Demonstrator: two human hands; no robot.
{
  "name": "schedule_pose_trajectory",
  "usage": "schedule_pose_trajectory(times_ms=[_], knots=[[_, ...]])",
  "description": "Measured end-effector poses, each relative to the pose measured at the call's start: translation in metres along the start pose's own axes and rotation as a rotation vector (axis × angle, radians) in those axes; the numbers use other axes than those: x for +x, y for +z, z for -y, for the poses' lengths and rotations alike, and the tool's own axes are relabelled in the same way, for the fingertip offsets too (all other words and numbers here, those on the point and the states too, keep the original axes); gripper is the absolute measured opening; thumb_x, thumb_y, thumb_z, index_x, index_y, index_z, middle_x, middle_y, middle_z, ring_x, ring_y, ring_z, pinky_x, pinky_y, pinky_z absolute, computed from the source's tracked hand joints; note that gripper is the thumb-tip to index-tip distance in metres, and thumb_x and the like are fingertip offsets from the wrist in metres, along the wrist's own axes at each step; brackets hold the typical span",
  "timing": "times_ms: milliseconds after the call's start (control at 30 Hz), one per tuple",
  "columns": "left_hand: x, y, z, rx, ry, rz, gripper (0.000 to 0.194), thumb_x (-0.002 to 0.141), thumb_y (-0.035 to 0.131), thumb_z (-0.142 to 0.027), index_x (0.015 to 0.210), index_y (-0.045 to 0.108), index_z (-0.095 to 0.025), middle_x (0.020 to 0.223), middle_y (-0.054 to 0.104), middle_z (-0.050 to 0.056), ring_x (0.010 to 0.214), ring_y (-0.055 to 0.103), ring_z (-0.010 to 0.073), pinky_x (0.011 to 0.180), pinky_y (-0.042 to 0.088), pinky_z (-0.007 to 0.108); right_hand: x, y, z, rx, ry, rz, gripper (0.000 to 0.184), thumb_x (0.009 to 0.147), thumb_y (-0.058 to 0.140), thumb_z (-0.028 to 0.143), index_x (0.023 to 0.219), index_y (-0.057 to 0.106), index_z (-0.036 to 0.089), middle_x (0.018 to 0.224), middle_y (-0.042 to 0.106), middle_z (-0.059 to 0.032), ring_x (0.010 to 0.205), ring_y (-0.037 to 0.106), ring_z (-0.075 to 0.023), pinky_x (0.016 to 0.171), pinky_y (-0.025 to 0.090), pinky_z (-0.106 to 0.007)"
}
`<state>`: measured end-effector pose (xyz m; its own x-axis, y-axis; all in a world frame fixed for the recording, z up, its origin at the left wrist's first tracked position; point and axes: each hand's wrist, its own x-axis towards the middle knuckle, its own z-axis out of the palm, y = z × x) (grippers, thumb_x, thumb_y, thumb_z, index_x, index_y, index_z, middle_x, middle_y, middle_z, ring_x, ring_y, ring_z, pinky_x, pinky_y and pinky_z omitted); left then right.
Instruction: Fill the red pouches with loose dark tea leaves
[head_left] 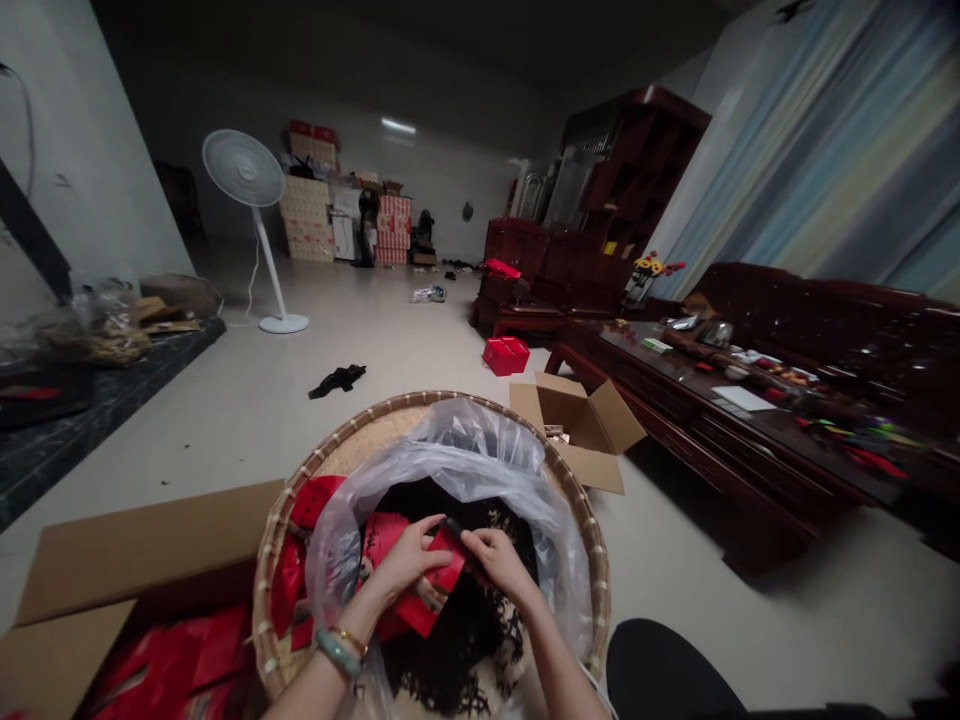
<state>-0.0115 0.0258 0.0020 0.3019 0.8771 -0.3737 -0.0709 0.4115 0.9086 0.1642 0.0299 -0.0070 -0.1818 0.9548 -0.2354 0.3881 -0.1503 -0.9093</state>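
At left, our cardboard box [150, 545] already holds many red packets [169, 665]. In the bamboo basket [264, 580], our left hand [412, 560] grips one red packet [450, 578], seemingly unfinished; our right hand [499, 562] pinches a dark piece [449, 525] at its edge, with loose black pieces [450, 650] left in the plastic bag [562, 550].

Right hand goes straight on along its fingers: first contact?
Probably the red packet in the left hand, close by the right hand; the small black piece at the packet's edge could come first, depth there being unclear.
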Motion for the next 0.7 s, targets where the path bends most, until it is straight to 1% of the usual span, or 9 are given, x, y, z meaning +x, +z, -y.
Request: schedule_pose_trajectory(times_ms=[100,200,300,367,433,533,600,667,700], knots=[[-0.001,-0.003,-0.002,-0.044,0.036,-0.007,0.084,0.053,0.077,-0.027,0.127,0.041,-0.013,0.081,0.069,0.006,0.061,0.063,0.0154,0.056,0.047,0.025,-0.003,-0.013,-0.007,-0.058,0.001,-0.089,0.058,0.082,0.036,0.064,0.078,0.064,0.014,0.060,0.063,-0.0031,0.042,0.051,-0.0127,0.040,0.033,-0.022],[-0.001,-0.004,-0.004,-0.068,0.118,-0.089,0.063,0.055,0.076,-0.031,0.112,0.056,-0.014,0.080,0.069,0.005,0.067,0.064,0.0154,0.063,0.049,0.026,-0.007,-0.025,-0.018,-0.367,-0.059,-0.198,0.048,0.080,0.048,0.057,0.095,0.067,0.016,0.081,0.070,-0.0087,0.071,0.064,-0.0201,0.058,0.042,-0.024],[0.000,-0.002,-0.005,-0.086,0.146,-0.208,0.037,0.059,0.073,-0.039,0.084,0.063,-0.014,0.070,0.067,0.002,0.060,0.062,0.0143,0.057,0.048,0.024,-0.009,-0.027,-0.033,-0.632,-0.053,-0.253,0.047,0.080,0.053,0.054,0.106,0.064,0.017,0.097,0.069,-0.0124,0.090,0.063,-0.0256,0.072,0.043,-0.028],[0.000,0.000,-0.005,-0.115,0.146,-0.243,0.033,0.058,0.072,-0.042,0.071,0.061,-0.014,0.062,0.064,0.000,0.054,0.060,0.0140,0.053,0.046,0.024,-0.009,-0.025,-0.040,-0.725,-0.047,-0.297,0.047,0.080,0.053,0.053,0.108,0.063,0.016,0.097,0.068,-0.0133,0.092,0.062,-0.0276,0.073,0.043,-0.031],[0.000,0.002,-0.004,-0.134,0.155,-0.247,0.032,0.057,0.072,-0.043,0.067,0.060,-0.015,0.059,0.063,-0.001,0.054,0.059,0.0143,0.053,0.046,0.024,-0.010,-0.020,-0.040,-0.768,-0.068,-0.376,0.045,0.079,0.055,0.052,0.106,0.065,0.016,0.096,0.068,-0.0137,0.093,0.061,-0.0289,0.073,0.044,-0.032],[0.000,0.006,-0.003,-0.112,0.189,-0.251,0.032,0.059,0.069,-0.045,0.068,0.062,-0.015,0.061,0.064,-0.001,0.057,0.058,0.0147,0.054,0.044,0.024,-0.011,-0.009,-0.026,-0.649,-0.182,-0.471,0.036,0.081,0.055,0.046,0.101,0.067,0.017,0.095,0.067,-0.0125,0.092,0.059,-0.0267,0.077,0.043,-0.033],[0.000,0.009,-0.002,-0.053,0.215,-0.266,0.034,0.061,0.067,-0.047,0.067,0.063,-0.014,0.061,0.063,-0.001,0.057,0.057,0.0145,0.054,0.043,0.023,-0.011,0.002,-0.010,-0.424,-0.285,-0.434,0.032,0.084,0.051,0.042,0.099,0.066,0.019,0.093,0.067,-0.0089,0.087,0.060,-0.0218,0.075,0.044,-0.030],[0.002,0.011,0.000,-0.002,0.237,-0.274,0.036,0.061,0.066,-0.049,0.065,0.063,-0.014,0.059,0.061,-0.001,0.057,0.054,0.0141,0.054,0.041,0.023,-0.009,0.013,0.004,-0.208,-0.339,-0.388,0.028,0.080,0.056,0.041,0.095,0.067,0.019,0.084,0.067,-0.0053,0.073,0.060,-0.0173,0.065,0.045,-0.026],[0.002,0.012,0.000,0.007,0.242,-0.271,0.037,0.060,0.067,-0.050,0.064,0.063,-0.013,0.058,0.060,-0.001,0.057,0.053,0.0139,0.053,0.040,0.023,-0.008,0.018,0.010,-0.142,-0.342,-0.383,0.025,0.077,0.060,0.041,0.087,0.068,0.019,0.078,0.066,-0.0037,0.067,0.058,-0.0159,0.060,0.044,-0.024]])
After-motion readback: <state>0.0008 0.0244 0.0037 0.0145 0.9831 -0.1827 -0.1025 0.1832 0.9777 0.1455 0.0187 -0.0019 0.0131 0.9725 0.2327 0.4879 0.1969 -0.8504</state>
